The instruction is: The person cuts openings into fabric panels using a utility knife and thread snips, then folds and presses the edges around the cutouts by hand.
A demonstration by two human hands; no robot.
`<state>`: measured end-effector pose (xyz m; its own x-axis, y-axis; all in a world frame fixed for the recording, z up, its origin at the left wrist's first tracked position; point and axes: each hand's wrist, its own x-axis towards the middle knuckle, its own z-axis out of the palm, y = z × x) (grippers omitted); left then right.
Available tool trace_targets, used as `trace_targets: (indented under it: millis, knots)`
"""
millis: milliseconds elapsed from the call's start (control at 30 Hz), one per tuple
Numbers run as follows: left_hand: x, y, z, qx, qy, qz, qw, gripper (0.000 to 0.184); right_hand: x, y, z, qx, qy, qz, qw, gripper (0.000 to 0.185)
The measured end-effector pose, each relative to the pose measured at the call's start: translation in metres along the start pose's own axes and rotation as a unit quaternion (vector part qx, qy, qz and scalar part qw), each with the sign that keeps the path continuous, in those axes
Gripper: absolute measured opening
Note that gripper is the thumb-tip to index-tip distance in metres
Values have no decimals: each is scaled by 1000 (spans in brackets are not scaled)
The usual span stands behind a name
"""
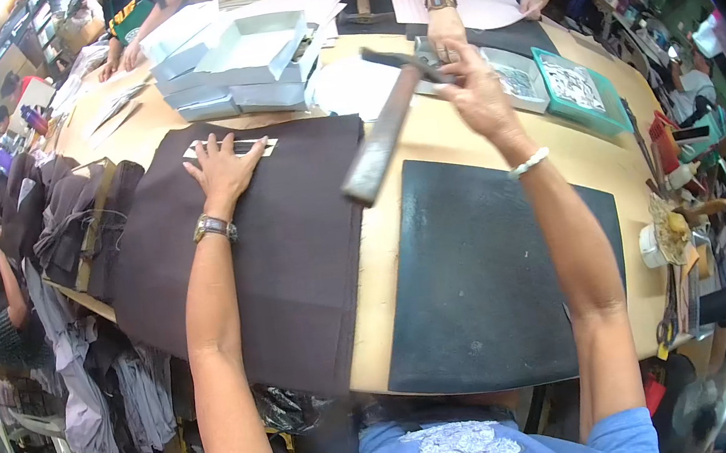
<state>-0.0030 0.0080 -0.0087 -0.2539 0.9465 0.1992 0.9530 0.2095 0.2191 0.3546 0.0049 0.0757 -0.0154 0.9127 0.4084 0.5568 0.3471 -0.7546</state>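
My left hand (226,173) lies flat with fingers spread on a stack of dark brown cloth (291,236). Under its fingers is a small pale flat strip (191,169), partly covered by the hand. My right hand (476,94) is raised over the table, its fingers closed around the dark end of a hammer (383,137). The hammer's long, worn grey-brown part slants down to the left; the exact grip is blurred. Below and right of the hammer, a black mat (498,273) lies on the table.
Pale blue boxes (257,48) and paper stacks stand at the back. A co-worker's hand (447,27) reaches to a grey tray (513,78) beside a teal tray (609,107). Bundled dark cloth (76,209) lies left; scissors (666,331) hang at the right edge.
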Motion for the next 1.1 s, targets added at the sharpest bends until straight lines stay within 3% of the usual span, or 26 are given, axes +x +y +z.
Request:
trace_targets:
  millis: [67,133,167,200,233,300,333,367,433,500,533,567,633,700,767,800,833,867,900,967,1000,1100]
  knots:
    - [2,-3,3,5,2,4,1000,82,-12,-4,30,1,-29,-47,999,58]
    - [4,-6,4,14,0,9,1000,82,-30,-29,58,18,-101,-1,995,59]
    - [4,-7,5,24,-2,8,1000,82,-37,-12,90,-12,-29,-103,994,60]
    - [7,-11,8,50,-1,13,999,82,-43,-10,107,-17,-62,-66,996,63]
    - [7,-9,6,71,1,12,997,80,-52,4,130,-75,-33,-109,991,55]
    - [9,-6,1,114,-9,10,993,76,-53,-14,120,-141,-230,54,961,60]
    - [8,-6,-2,124,-3,21,992,73,-57,-17,119,-164,-152,-8,975,60]
    - [32,-32,19,157,14,90,983,65,-68,-15,109,-193,-77,-73,976,60]
    - [19,-19,11,156,25,47,986,63,-99,-40,54,-240,49,-109,963,61]
    - [60,-64,38,197,5,139,970,68,-139,-62,-27,-204,93,-139,965,58]
    - [93,-99,70,214,30,174,961,72,-167,-59,-64,-200,180,-158,950,59]
    - [47,-38,25,159,-6,37,987,75,-200,-59,-101,-193,263,-182,928,59]
    - [46,-49,36,58,130,77,987,78,-279,-34,-154,-276,374,-84,881,48]
    - [46,-58,48,-22,296,144,944,60,-356,-7,-195,-335,476,76,809,41]
    - [63,-87,47,190,341,220,894,50,-446,55,-223,-465,466,250,710,45]
    - [67,-92,46,291,358,251,851,46,-489,83,-227,-487,437,388,649,51]
    - [65,-83,43,213,392,295,845,45,-522,103,-227,-474,383,519,599,57]
    - [55,-64,34,135,423,337,830,45,-545,117,-221,-457,347,586,572,58]
    - [46,-48,26,58,452,376,807,46,-553,123,-213,-449,312,612,571,56]
    - [30,-29,15,35,435,405,804,44,-562,132,-203,-428,240,659,569,54]
    - [19,-19,10,23,426,419,802,44,-564,135,-203,-428,240,660,569,48]
    - [-39,31,-14,-235,288,341,863,48,-574,136,-212,-366,343,627,596,45]
